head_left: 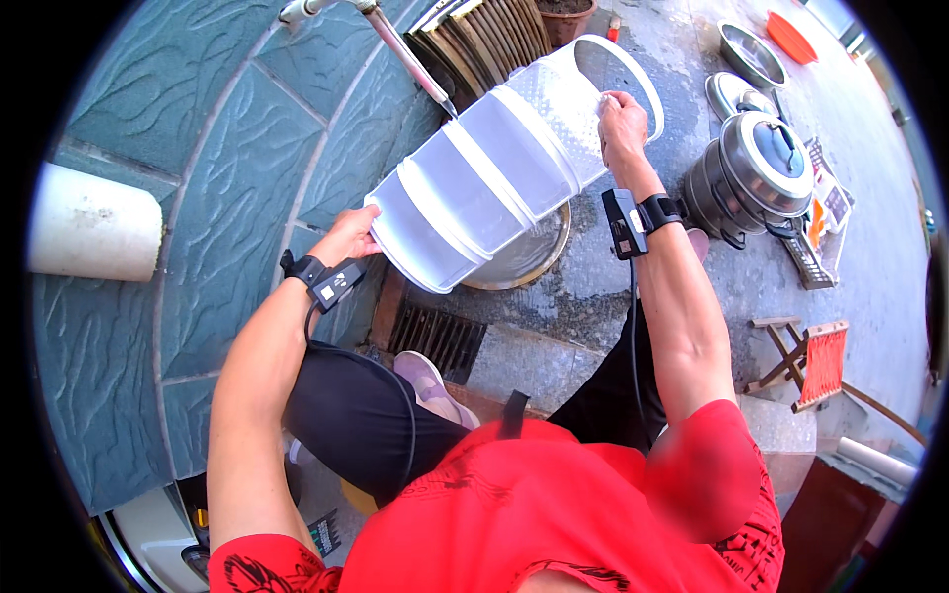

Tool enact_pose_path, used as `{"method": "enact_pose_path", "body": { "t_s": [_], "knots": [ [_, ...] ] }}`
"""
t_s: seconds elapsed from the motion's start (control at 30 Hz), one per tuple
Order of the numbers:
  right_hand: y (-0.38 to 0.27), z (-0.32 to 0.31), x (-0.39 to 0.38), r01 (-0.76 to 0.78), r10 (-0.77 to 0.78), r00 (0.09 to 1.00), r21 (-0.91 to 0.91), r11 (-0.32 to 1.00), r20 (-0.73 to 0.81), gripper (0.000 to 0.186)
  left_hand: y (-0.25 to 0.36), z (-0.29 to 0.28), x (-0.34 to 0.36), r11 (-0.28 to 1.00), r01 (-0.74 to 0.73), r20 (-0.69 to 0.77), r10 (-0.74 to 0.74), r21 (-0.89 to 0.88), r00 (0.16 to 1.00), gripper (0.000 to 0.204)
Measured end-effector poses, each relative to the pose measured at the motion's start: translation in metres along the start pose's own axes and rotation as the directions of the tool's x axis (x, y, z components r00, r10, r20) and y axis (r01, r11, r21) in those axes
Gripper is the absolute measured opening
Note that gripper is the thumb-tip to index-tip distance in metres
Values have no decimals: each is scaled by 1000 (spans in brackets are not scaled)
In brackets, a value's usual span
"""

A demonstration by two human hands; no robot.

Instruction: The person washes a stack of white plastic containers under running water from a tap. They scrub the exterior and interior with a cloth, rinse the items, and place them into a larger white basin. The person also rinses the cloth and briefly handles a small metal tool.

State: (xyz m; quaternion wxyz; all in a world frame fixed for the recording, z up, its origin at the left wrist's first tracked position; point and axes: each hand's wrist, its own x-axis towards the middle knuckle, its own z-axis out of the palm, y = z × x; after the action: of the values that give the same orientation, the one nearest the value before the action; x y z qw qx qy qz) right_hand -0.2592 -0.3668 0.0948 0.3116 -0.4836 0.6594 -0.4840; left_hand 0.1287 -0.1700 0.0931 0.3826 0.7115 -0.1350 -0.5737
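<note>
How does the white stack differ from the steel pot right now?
The white stack is tilted, held between the left hand and right hand; the steel pot stands on the ground. The white stack is white; the steel pot is silvery, topped with a lid. Both have rounded shapes.

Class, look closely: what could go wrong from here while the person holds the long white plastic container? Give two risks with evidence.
The long white plastic container might slip or tip: the left hand holds only the edge of one end, while the right hand grips near the other.
It might also knock the slender pale pipe, whose dark tip appears close beside it.
</note>
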Motion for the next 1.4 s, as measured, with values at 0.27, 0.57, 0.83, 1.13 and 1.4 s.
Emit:
{"method": "enact_pose_path", "body": {
  "t_s": [0.27, 0.57, 0.83, 1.13, 1.4],
  "knots": [
    [-13, 0, 8, 33, -39, 999, 362, 931, 8, 12, 4, 14, 41, 997, -46, -18, 45, -60, 999, 41],
    [-12, 3, 27, 219, -214, 976, 269, 938, -49, 12, -8, 29, 90, 994, -48, -76, 40, -102, 996, 39],
    [-45, 0, 3, 234, -237, 971, 349, 908, -35, 12, -11, 18, 125, 996, -26, -67, 21, -80, 998, 38],
    [-61, -21, 1, 221, -208, 975, 468, 855, -81, 14, -3, 43, 126, 983, -113, -9, 113, -144, 994, 38],
    [-79, -39, -12, 205, -202, 978, 498, 843, -60, 16, 7, 69, 113, 960, -131, -50, 123, -248, 991, 35]
  ]
}}
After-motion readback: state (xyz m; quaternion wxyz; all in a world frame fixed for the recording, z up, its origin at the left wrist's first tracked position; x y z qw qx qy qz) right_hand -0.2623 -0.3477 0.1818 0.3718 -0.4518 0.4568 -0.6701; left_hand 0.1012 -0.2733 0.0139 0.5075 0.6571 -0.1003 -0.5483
